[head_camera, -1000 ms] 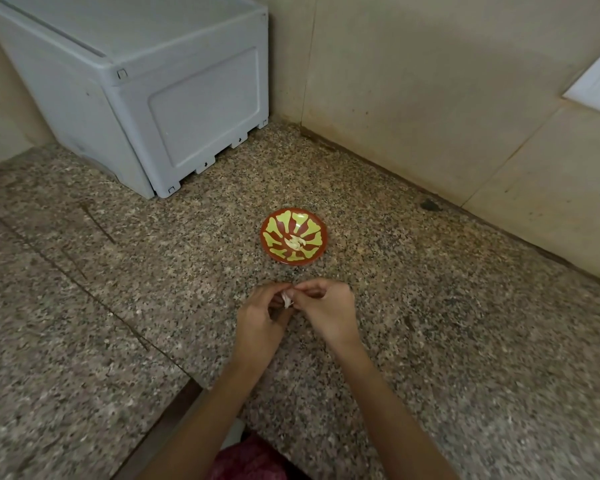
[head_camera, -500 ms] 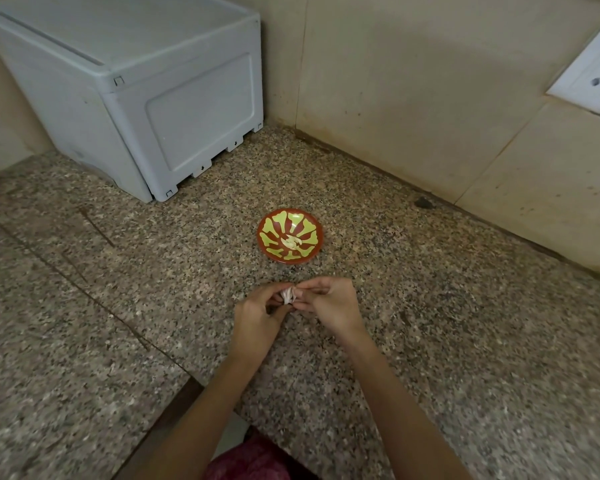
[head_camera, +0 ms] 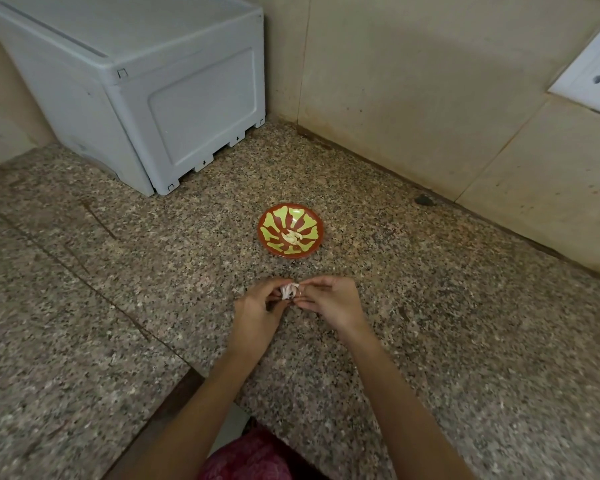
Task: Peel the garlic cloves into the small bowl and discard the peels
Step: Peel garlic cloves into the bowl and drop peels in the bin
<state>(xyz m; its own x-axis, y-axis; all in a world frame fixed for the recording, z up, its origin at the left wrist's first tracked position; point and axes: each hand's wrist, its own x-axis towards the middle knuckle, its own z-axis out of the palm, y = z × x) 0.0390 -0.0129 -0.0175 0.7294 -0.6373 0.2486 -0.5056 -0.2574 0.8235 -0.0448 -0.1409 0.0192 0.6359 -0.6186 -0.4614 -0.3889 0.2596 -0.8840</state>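
A small red bowl (head_camera: 271,245) with a yellow-green leaf pattern stands on the speckled granite counter, and a few pale peeled garlic cloves (head_camera: 293,237) lie in its middle. Just in front of the bowl, my left hand (head_camera: 257,311) and my right hand (head_camera: 329,303) meet fingertip to fingertip. Between them they pinch a piece of garlic (head_camera: 289,290) with whitish-pink papery skin. Most of that garlic is hidden by my fingers.
A light grey plastic box (head_camera: 146,91) fills the back left corner. Beige tiled walls run behind and to the right, with a white socket (head_camera: 593,74) at the upper right. A dark speck (head_camera: 423,200) lies near the wall. The counter edge (head_camera: 174,393) drops off at the lower left.
My hands stay together on the garlic and have barely shifted. The papery skin shows a little more between my fingertips. The view has tilted slightly upward.
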